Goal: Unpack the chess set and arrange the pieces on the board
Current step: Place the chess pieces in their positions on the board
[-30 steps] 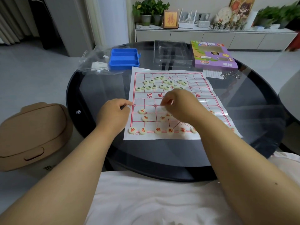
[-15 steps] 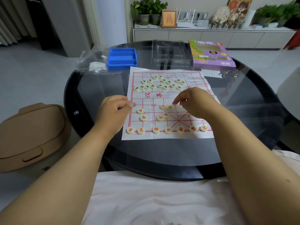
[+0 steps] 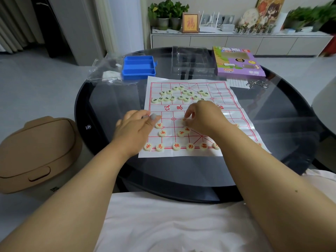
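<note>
The right hand (image 3: 203, 119) pinches a red-marked disc piece (image 3: 184, 119) between thumb and curled fingers, low over the near half of the paper xiangqi board (image 3: 234, 104). The left hand (image 3: 135, 127) rests at the board's left edge, fingers bent with the tips on the paper; whether it holds anything cannot be told.

Just below the pinch lie two loose red pieces (image 3: 183, 131), and to its left two more (image 3: 160, 129). Further toward the person, a partial back row of red pieces (image 3: 176, 146) sits along the nearest line. Beyond the pinch, across the river lettering, the black-marked pieces (image 3: 180, 95) lie bunched and unsorted.

The likely trouble is the right wrist: it hangs over the right end of the back row, so a low sweep could knock those discs off their crossings. The sheet is thin and creased on a glass table (image 3: 112, 99), so a drag from either hand could slide it and shift everything.
</note>
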